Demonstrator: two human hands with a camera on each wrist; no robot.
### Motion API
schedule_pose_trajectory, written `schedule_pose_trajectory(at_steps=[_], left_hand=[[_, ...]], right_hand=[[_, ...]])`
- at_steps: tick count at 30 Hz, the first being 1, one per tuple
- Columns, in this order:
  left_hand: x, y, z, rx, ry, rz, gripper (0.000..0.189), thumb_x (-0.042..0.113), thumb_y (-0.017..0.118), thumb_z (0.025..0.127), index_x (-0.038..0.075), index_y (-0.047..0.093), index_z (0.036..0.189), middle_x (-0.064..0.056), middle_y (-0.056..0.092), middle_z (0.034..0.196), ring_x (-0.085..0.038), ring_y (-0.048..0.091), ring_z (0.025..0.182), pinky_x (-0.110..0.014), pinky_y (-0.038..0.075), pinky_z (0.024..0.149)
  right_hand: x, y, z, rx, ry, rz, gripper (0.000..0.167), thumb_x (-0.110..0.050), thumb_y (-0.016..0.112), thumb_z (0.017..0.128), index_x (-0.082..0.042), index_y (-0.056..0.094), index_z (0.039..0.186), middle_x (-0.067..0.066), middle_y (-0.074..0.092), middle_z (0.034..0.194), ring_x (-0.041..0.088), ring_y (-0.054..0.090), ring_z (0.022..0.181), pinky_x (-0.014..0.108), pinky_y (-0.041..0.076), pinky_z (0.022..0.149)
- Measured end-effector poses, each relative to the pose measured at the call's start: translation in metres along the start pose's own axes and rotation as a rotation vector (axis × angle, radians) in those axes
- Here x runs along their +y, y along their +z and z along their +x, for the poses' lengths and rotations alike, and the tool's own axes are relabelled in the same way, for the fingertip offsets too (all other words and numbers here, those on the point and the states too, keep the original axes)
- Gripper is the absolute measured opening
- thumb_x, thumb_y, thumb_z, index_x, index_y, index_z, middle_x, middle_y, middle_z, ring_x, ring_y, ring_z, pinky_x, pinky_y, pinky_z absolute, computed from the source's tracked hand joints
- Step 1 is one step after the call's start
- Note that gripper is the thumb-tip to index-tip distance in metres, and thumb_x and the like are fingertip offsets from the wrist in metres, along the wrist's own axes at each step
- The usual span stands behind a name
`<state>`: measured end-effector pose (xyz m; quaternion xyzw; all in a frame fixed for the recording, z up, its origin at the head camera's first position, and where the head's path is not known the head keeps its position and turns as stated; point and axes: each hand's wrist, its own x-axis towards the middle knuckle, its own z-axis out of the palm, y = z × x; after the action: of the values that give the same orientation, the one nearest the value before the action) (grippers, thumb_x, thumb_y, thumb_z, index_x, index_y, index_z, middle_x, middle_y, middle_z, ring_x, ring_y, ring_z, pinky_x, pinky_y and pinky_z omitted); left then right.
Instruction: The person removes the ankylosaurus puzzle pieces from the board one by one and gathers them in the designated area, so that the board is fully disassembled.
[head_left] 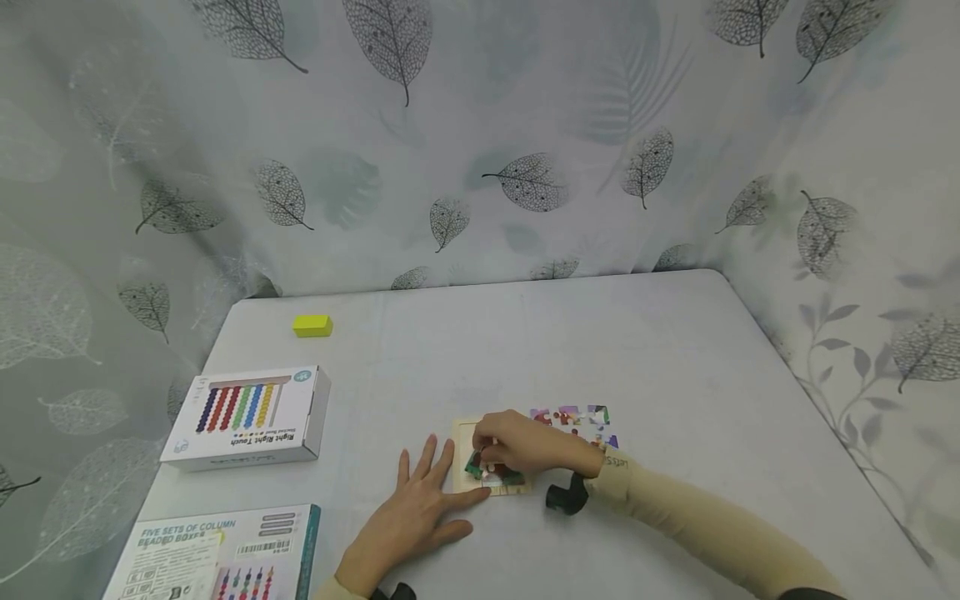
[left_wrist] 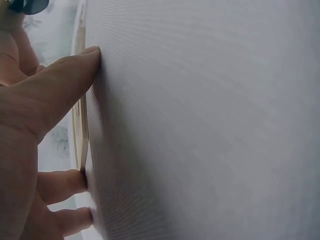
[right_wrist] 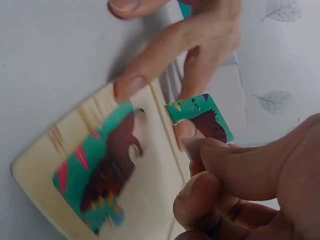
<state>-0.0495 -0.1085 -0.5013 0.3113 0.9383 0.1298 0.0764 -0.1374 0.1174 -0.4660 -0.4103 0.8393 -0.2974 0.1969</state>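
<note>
In the right wrist view my right hand (right_wrist: 250, 180) pinches a green-and-brown jigsaw puzzle piece (right_wrist: 210, 119) between thumb and fingers, raised over a wooden puzzle tray (right_wrist: 37, 167). Joined pieces (right_wrist: 107, 172) showing a brown animal on green lie along one side of that tray; the rest of its visible bed is bare wood. Spread flat beside the tray, my left hand (head_left: 412, 517) touches its edge with straight fingers. The left wrist view shows the thumb (left_wrist: 65, 82) on the white tabletop along the tray's side. Loose puzzle pieces (head_left: 577, 421) lie just beyond my right wrist.
Two boxes stand at the left: a bead toy box (head_left: 247, 417) and, nearer, a box lettered "Five Sets of Column Beaded Boxes" (head_left: 217, 554). A yellow block (head_left: 312, 325) sits at the back left. Leaf-print cloth (head_left: 480, 150) hangs around the white table (head_left: 675, 350).
</note>
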Motion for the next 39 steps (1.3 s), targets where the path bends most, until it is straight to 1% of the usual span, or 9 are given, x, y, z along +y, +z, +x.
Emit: schedule_pose_trajectory(at_steps=[6, 9, 15, 19, 22, 26, 28, 31, 39], left_hand=[[0.001, 0.000, 0.000, 0.005, -0.009, 0.013, 0.045, 0.051, 0.066, 0.091, 0.050, 0.058, 0.136, -0.028, 0.035, 0.159, -0.055, 0.025, 0.149, -0.080, 0.029, 0.107], [0.001, -0.001, 0.000, -0.005, -0.021, 0.005, 0.045, 0.051, 0.066, 0.091, 0.051, 0.058, 0.135, -0.028, 0.035, 0.159, -0.055, 0.025, 0.149, -0.080, 0.028, 0.107], [0.002, -0.001, 0.000, -0.019, -0.031, -0.012, 0.045, 0.050, 0.067, 0.091, 0.050, 0.058, 0.135, -0.028, 0.034, 0.160, -0.055, 0.023, 0.150, -0.080, 0.026, 0.109], [0.001, -0.001, 0.000, -0.002, -0.022, -0.006, 0.045, 0.050, 0.067, 0.091, 0.049, 0.059, 0.135, -0.029, 0.034, 0.159, -0.055, 0.023, 0.149, -0.080, 0.026, 0.109], [0.000, 0.001, 0.000, 0.001, -0.017, -0.001, 0.045, 0.050, 0.067, 0.091, 0.048, 0.059, 0.135, -0.029, 0.034, 0.159, -0.055, 0.023, 0.149, -0.080, 0.025, 0.109], [0.000, 0.001, 0.000, -0.006, -0.019, -0.005, 0.046, 0.050, 0.067, 0.090, 0.049, 0.058, 0.136, -0.028, 0.033, 0.160, -0.055, 0.023, 0.150, -0.080, 0.025, 0.109], [0.000, 0.001, 0.000, -0.011, -0.021, -0.004, 0.046, 0.050, 0.067, 0.090, 0.049, 0.058, 0.136, -0.028, 0.033, 0.160, -0.055, 0.023, 0.150, -0.079, 0.025, 0.110], [0.000, 0.000, 0.000, -0.021, -0.029, -0.005, 0.046, 0.050, 0.067, 0.091, 0.049, 0.058, 0.136, -0.028, 0.033, 0.160, -0.054, 0.022, 0.150, -0.079, 0.025, 0.110], [0.001, 0.000, 0.001, -0.033, -0.045, -0.013, 0.046, 0.050, 0.068, 0.090, 0.049, 0.059, 0.135, -0.027, 0.033, 0.161, -0.053, 0.022, 0.151, -0.079, 0.024, 0.111]], right_hand=[[0.009, -0.017, -0.013, 0.066, -0.019, -0.052, 0.010, -0.009, 0.060, 0.099, -0.009, 0.069, 0.101, 0.002, 0.068, 0.099, 0.004, 0.056, 0.083, 0.019, 0.050, 0.074], [0.014, -0.023, -0.021, 0.075, 0.000, -0.060, 0.011, -0.010, 0.061, 0.099, -0.010, 0.071, 0.103, 0.002, 0.069, 0.100, 0.004, 0.056, 0.083, 0.020, 0.050, 0.073], [0.022, -0.032, -0.039, 0.050, 0.046, -0.053, 0.013, -0.011, 0.060, 0.100, -0.010, 0.071, 0.105, 0.001, 0.069, 0.099, 0.000, 0.055, 0.080, 0.020, 0.050, 0.071], [0.027, -0.037, -0.051, 0.007, 0.101, 0.026, 0.011, -0.009, 0.060, 0.099, -0.009, 0.069, 0.103, 0.003, 0.069, 0.092, 0.001, 0.055, 0.064, 0.020, 0.051, 0.059], [0.031, -0.038, -0.059, -0.031, 0.151, 0.089, 0.008, -0.006, 0.060, 0.098, -0.009, 0.067, 0.096, 0.005, 0.066, 0.083, 0.003, 0.054, 0.054, 0.020, 0.049, 0.052], [0.035, -0.038, -0.068, -0.049, 0.170, 0.068, 0.009, -0.005, 0.064, 0.095, -0.011, 0.064, 0.089, -0.001, 0.059, 0.075, 0.001, 0.050, 0.061, 0.018, 0.045, 0.057], [0.036, -0.036, -0.072, -0.057, 0.180, 0.050, 0.006, -0.007, 0.067, 0.094, -0.011, 0.065, 0.089, -0.006, 0.056, 0.075, 0.000, 0.047, 0.066, 0.017, 0.042, 0.060], [0.037, -0.033, -0.075, -0.075, 0.180, 0.041, 0.005, -0.008, 0.069, 0.092, -0.010, 0.066, 0.090, -0.007, 0.054, 0.076, 0.000, 0.043, 0.070, 0.017, 0.039, 0.063], [0.035, -0.026, -0.075, -0.090, 0.205, 0.056, 0.014, -0.006, 0.073, 0.088, -0.011, 0.060, 0.088, -0.008, 0.053, 0.075, 0.000, 0.043, 0.068, 0.016, 0.040, 0.063]])
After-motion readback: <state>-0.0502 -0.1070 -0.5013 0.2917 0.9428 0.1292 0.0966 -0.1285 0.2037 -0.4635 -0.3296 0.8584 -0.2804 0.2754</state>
